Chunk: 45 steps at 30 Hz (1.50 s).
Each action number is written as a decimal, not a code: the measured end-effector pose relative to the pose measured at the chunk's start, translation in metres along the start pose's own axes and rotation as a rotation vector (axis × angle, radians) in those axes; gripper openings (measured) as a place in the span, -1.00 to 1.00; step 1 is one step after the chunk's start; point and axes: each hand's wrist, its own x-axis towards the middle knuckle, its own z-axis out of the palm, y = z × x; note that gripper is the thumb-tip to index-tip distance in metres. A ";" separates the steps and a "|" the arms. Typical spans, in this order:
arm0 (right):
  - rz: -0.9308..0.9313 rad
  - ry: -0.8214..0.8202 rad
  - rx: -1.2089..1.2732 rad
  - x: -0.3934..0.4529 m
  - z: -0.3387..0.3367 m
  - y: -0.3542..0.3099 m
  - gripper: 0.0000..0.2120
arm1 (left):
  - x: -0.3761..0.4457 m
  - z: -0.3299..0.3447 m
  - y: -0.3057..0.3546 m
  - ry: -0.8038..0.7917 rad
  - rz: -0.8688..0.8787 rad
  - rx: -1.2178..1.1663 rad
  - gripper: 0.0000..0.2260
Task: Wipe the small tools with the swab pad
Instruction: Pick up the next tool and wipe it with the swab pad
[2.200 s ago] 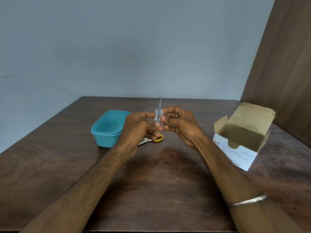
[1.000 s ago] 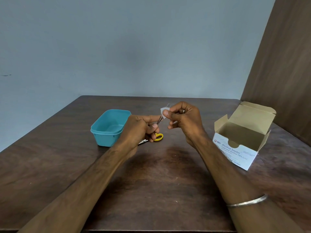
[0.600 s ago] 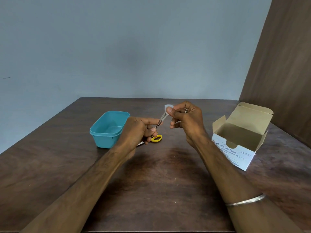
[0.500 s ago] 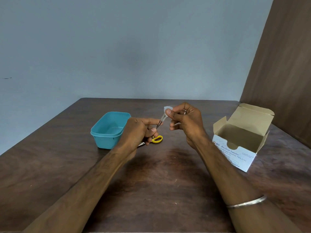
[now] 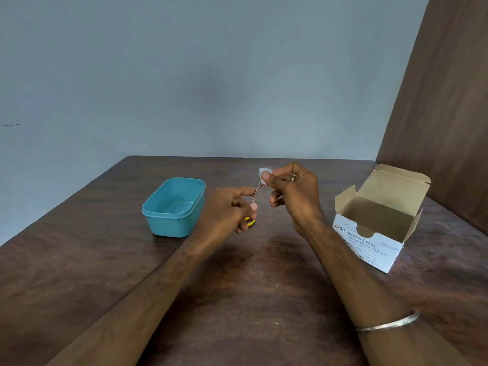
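My left hand (image 5: 227, 212) grips a thin pair of metal tweezers (image 5: 256, 192) by the base, tips pointing up and to the right. My right hand (image 5: 293, 194) pinches a small white swab pad (image 5: 264, 174) around the tweezers' tips, thumb and forefinger pressing it closed. Both hands hover above the middle of the dark wooden table (image 5: 250, 286). Under my left hand lies a small pair of scissors; only a bit of its yellow handle (image 5: 249, 221) shows.
A teal plastic tub (image 5: 173, 207) stands open left of my hands. An open white box of alcohol swabs (image 5: 377, 223) sits to the right, flap raised. A brown wooden panel (image 5: 449, 114) rises behind it. A metal bangle circles my right wrist.
The tweezers have tilted from upright to leaning right. My right hand has slid the swab pad from the middle of the tweezers up to their tips.
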 end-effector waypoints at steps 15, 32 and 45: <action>0.086 -0.046 0.065 0.005 -0.004 0.003 -0.86 | 0.002 -0.005 0.003 0.062 -0.174 -0.349 -0.83; 0.129 -0.232 -0.031 -0.001 0.002 0.003 -0.84 | 0.002 -0.012 0.002 0.015 -0.223 -0.462 -0.76; 0.129 -0.207 -0.041 -0.001 0.002 0.003 -0.84 | 0.003 -0.011 0.001 0.010 -0.192 -0.450 -0.74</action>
